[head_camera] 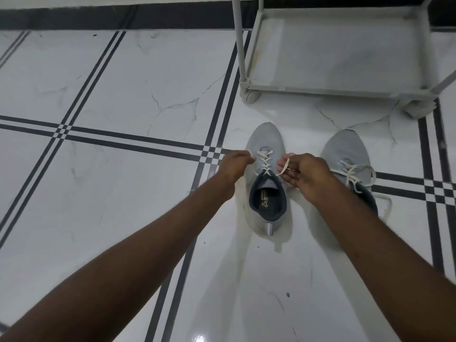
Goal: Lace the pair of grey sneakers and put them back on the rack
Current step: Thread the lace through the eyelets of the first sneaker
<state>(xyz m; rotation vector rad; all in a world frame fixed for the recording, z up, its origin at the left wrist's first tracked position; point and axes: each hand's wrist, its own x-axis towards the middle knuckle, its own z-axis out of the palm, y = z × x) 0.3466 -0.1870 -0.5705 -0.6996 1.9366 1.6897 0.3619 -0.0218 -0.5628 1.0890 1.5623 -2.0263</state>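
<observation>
Left sneaker (267, 178) is set on the floor (123, 82), toe toward the rack (333, 55). Lace (265, 160) ends are pinched outward by left hand (234, 166) and right hand (306, 172), for even tension. Right sneaker (348, 164) is parked alongside, laced.

I observe two grey knit sneakers standing on a glossy white tiled floor (123, 82) with dark double lines. The nearer grey sneaker with a navy lining (266, 144) sits between both hands. The left hand (234, 164) grips one end of the off-white flat lace (265, 160); the right hand (306, 172) pinches the other end, drawn out sideways. The second grey sneaker (345, 149) stands just beside, on the right, its lace loose. The pale grey metal shoe rack (320, 88) stands beyond, its bottom shelf bare.
</observation>
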